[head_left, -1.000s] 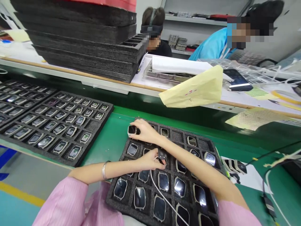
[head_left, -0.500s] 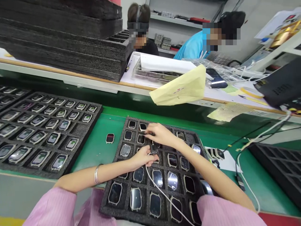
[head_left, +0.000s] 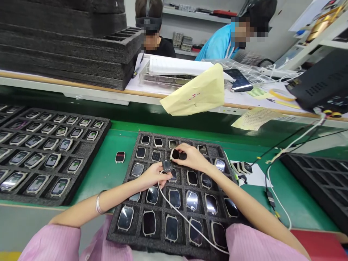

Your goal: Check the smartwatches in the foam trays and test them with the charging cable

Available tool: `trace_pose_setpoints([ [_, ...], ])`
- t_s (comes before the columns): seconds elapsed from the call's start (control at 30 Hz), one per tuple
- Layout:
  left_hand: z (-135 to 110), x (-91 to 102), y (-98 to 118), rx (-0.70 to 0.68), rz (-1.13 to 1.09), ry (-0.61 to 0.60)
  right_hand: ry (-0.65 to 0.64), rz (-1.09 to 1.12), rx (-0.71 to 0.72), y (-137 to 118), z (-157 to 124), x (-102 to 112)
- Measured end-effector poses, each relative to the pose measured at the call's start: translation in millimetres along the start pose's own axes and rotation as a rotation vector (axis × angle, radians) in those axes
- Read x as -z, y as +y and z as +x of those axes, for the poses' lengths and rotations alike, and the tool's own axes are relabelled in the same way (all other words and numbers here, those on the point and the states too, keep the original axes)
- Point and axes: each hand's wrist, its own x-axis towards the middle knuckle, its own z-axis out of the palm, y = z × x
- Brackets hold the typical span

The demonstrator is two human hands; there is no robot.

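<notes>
1 head camera looks forward and down over the bench (head_left: 100, 170)

A green-topped bench (head_left: 116, 139) runs across the foreground, its near edge tan at the lower left. Behind it rises a long raised ledge (head_left: 133, 84), white on top with a wood-coloured front edge; the green back panel (head_left: 141, 116) beneath sits in shadow. Beyond, grey shelving (head_left: 195, 15) stands at the back, small stacks (head_left: 178, 40) on its lower tier. A pale grey wall (head_left: 288, 21) fills the upper right, partly behind a white frame (head_left: 312, 50) that slants across. Grey floor (head_left: 16, 224) shows at lower left, with a yellow patch (head_left: 9, 255) in the corner. The light is whitish and fairly even.
</notes>
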Motion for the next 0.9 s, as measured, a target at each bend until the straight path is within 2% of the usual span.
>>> trace_pose_setpoints([
  [0.07,1,1.7,-1,-0.003,0.028,-0.016,0.028,0.121,0.045,-7,-7,5],
  [0.17,3,3.7,-3,-0.013,0.092,-0.043,-0.010,0.281,0.159,-22,-18,4],
  [0.27,2,4.1,-2,-0.012,0.126,-0.038,-0.017,0.224,0.187,-32,-25,-1],
  [0.37,0,3.1,0,0.003,0.110,-0.033,0.093,0.196,0.113,-32,-29,0],
  [0.5,-1,2.1,5,0.020,-0.024,-0.023,0.226,0.387,-0.034,-31,-30,9],
  [0.6,-1,3.2,9,0.022,-0.112,-0.011,0.198,0.645,-0.134,-34,-29,5],
  [0.73,-1,5.7,11,-0.039,-0.122,0.050,0.166,0.962,-0.289,-36,-28,-11],
  [0.9,-4,4.1,9,-0.168,-0.007,0.181,0.090,1.125,-0.384,-34,-32,-24],
])
